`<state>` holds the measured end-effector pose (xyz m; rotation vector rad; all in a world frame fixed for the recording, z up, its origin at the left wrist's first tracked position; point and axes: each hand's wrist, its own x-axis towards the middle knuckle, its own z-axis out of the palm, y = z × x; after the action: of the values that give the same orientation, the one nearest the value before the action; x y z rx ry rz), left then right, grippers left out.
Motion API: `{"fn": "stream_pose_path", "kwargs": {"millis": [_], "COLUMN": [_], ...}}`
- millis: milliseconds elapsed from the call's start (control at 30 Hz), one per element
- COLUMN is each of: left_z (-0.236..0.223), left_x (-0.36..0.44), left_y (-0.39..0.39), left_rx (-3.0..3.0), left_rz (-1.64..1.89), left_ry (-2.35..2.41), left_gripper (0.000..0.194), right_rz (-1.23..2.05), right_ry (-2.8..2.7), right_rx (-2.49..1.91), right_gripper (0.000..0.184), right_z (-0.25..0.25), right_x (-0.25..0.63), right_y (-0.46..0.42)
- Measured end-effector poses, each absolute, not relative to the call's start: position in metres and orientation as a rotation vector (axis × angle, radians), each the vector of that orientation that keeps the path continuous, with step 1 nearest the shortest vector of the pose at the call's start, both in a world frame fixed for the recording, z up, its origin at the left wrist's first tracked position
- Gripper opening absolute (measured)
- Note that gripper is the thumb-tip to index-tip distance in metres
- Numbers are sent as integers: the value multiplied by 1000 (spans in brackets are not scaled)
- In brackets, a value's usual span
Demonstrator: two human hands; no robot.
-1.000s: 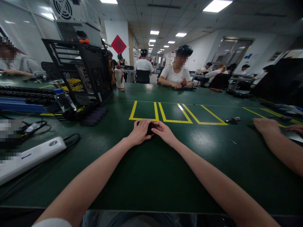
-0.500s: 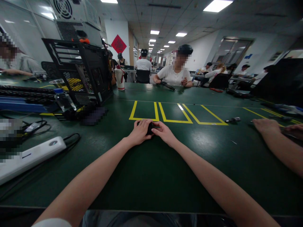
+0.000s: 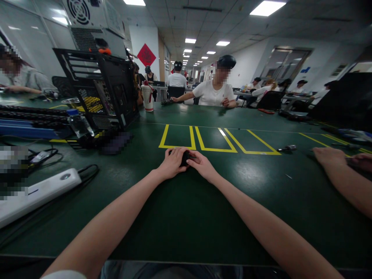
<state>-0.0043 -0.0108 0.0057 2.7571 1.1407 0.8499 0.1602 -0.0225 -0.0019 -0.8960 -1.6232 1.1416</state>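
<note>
A small black object (image 3: 185,158) lies between my two hands, low over the green table (image 3: 186,209); its kind cannot be made out, as fingers cover most of it. My left hand (image 3: 173,162) is wrapped over its top and left side, fingers closed round it. At its right end, my right hand (image 3: 200,162) pinches with thumb and fingertips; what exactly it grips there is partly hidden. Both hands are just in front of the yellow tape outlines (image 3: 177,147).
At left are a white power strip (image 3: 55,186) with cables, a water bottle (image 3: 80,123) and an open black computer case (image 3: 101,85). A paper cup (image 3: 147,99) stands farther back. A small metal-tipped part (image 3: 287,148) lies right; beyond it, a co-worker's hand (image 3: 329,157) rests. Another person sits opposite.
My hands stay in nearly the same place around the black object. The person opposite has moved a dark item toward the left side of the table with an outstretched arm.
</note>
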Motion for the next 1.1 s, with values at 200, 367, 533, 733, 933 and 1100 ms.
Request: {"fn": "stream_pose_path", "kwargs": {"millis": [200,367,533,733,933,1100], "left_z": [6,5,3,4,3,2], "left_x": [-5,-5,-4,-5,-4,-4], "left_y": [-11,-10,-9,-11,-9,-8], "left_rx": [2773,2790,2792,2797,2778,2783], "left_rz": [841,865,865,864,877,881], "left_ry": [1159,1155,1165,1151,1161,1145], "left_gripper": [54,52,54,53,52,54], "right_rz": [1142,1107,1080,1142,1095,1101], "right_ry": [-1587,-1574,-1587,-1618,-1586,-1625], "right_rx": [-861,-843,-898,-865,-831,-895], "right_gripper": [28,19,32,29,22,34], "right_z": [-2,-5,-5,-3,-6,-6], "right_x": [160,158,159,160,160,161], "right_y": [-22,-20,-18,-20,-19,-16]}}
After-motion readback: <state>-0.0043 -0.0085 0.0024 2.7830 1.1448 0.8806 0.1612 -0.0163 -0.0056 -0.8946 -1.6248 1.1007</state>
